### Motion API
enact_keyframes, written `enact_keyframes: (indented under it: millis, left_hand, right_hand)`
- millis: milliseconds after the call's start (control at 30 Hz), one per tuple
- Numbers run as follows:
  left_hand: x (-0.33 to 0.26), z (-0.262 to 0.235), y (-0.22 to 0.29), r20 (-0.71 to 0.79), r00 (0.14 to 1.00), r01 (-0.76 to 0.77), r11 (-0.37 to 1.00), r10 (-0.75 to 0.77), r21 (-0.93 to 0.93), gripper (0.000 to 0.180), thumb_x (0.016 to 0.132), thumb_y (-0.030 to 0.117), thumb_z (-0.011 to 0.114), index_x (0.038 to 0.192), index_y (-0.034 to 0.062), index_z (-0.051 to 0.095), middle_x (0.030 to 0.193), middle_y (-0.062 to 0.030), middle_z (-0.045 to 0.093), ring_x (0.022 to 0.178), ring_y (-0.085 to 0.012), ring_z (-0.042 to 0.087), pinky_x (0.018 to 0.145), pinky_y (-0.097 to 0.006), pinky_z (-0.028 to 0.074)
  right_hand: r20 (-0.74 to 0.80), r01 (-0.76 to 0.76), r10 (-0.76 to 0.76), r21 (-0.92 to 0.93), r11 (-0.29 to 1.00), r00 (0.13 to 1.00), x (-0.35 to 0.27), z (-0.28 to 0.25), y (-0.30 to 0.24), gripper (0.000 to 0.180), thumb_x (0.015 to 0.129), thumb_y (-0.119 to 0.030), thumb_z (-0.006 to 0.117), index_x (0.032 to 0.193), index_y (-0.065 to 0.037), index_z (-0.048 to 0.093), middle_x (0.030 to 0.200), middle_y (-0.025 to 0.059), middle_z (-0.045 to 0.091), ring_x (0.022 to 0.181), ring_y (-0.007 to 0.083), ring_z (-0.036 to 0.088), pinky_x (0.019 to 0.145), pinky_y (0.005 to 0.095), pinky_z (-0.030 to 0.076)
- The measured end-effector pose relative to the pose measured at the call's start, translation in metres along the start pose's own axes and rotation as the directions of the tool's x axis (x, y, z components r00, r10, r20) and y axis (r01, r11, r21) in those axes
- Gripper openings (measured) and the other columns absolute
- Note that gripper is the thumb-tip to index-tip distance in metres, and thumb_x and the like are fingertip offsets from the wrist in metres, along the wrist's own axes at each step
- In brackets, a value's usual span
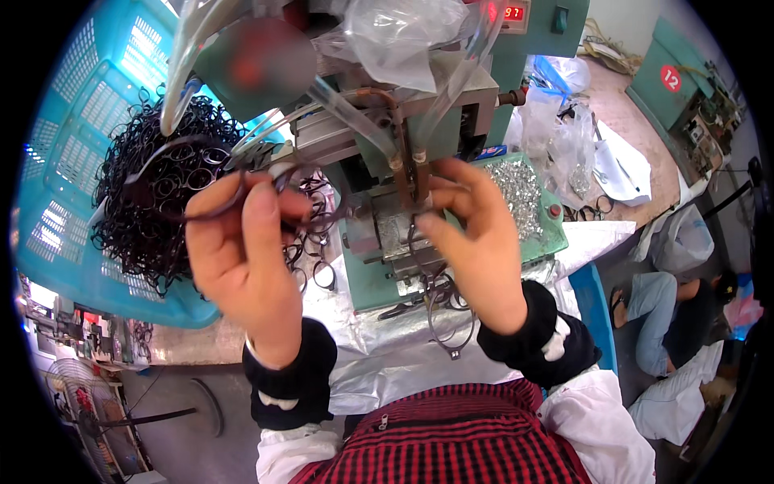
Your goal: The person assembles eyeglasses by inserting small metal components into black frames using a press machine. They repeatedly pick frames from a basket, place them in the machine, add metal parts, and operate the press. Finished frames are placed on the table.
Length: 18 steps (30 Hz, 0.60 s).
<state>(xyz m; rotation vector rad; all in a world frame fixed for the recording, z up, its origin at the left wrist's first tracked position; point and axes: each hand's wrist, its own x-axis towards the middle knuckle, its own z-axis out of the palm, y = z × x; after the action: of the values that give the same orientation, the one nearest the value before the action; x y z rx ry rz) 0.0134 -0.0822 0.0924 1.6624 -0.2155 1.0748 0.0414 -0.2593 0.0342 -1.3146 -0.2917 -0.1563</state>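
My left hand [242,250] is raised in front of a green bench machine [367,278] and pinches a thin dark eyeglass frame [181,165] between thumb and fingers. My right hand [476,238] reaches into the machine's metal jig [395,234], fingertips on a dark frame part seated there; another frame [451,323] dangles below this hand. A tangled heap of black frames [157,218] fills the blue plastic basket [72,177] at my left. Clear tubes [347,109] run down to the machine head.
A tray of small shiny metal parts [516,189] sits right of the jig. Clear plastic bags [564,145] lie on the bench at the back right. White sheeting [387,355] covers the bench front. Another person [669,315] crouches on the floor at right. A fan [81,403] stands lower left.
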Motion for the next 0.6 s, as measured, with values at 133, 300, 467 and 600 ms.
enact_keyframes:
  millis: [133, 300, 467, 600]
  left_hand:
    - [-0.037, -0.015, 0.030, 0.467, 0.799, 0.542, 0.791, -0.379, -0.285, 0.018, 0.102, 0.016, 0.051, 0.111, 0.0004, 0.048, 0.069, -0.0110, 0.065, 0.048, -0.0136, 0.055, 0.044, -0.025, 0.042]
    - [-0.058, 0.006, 0.023, 0.817, 0.007, 0.986, 0.139, -0.576, 0.090, 0.029, 0.108, 0.036, 0.040, 0.113, 0.0083, 0.050, 0.070, -0.0100, 0.065, 0.048, -0.0119, 0.052, 0.043, -0.023, 0.037]
    - [-0.066, 0.017, 0.009, 0.782, 0.028, 0.995, 0.094, -0.622, 0.040, 0.033, 0.108, 0.038, 0.039, 0.113, 0.0080, 0.052, 0.069, -0.0079, 0.063, 0.049, -0.0131, 0.053, 0.043, -0.023, 0.036]
    - [-0.069, 0.021, 0.008, 0.754, 0.067, 0.992, 0.126, -0.654, 0.022, 0.034, 0.108, 0.036, 0.041, 0.110, 0.0052, 0.054, 0.065, -0.0107, 0.061, 0.044, -0.0129, 0.049, 0.039, -0.024, 0.035]
  right_hand:
    - [0.223, 0.468, -0.437, -0.643, 0.606, 0.872, -0.011, -0.037, 0.011, 0.046, 0.084, -0.005, 0.068, 0.129, 0.000, 0.058, 0.129, 0.0221, 0.060, 0.120, 0.0384, 0.059, 0.102, 0.0445, 0.046]
    - [0.099, 0.149, -0.300, -0.977, 0.151, 0.949, 0.008, -0.125, 0.064, 0.024, 0.078, -0.013, 0.074, 0.100, -0.007, 0.070, 0.126, 0.0231, 0.058, 0.127, 0.0437, 0.050, 0.100, 0.0510, 0.044]
    - [0.138, 0.226, -0.324, -0.941, 0.250, 0.936, 0.013, -0.141, 0.075, 0.020, 0.076, -0.011, 0.074, 0.096, -0.009, 0.071, 0.124, 0.0199, 0.060, 0.126, 0.0426, 0.051, 0.098, 0.0499, 0.045]
    - [0.411, 0.470, -0.288, -0.865, 0.178, 0.865, 0.025, -0.120, 0.068, 0.015, 0.077, -0.009, 0.069, 0.091, -0.008, 0.064, 0.125, 0.0142, 0.060, 0.126, 0.0341, 0.052, 0.087, 0.0474, 0.050]
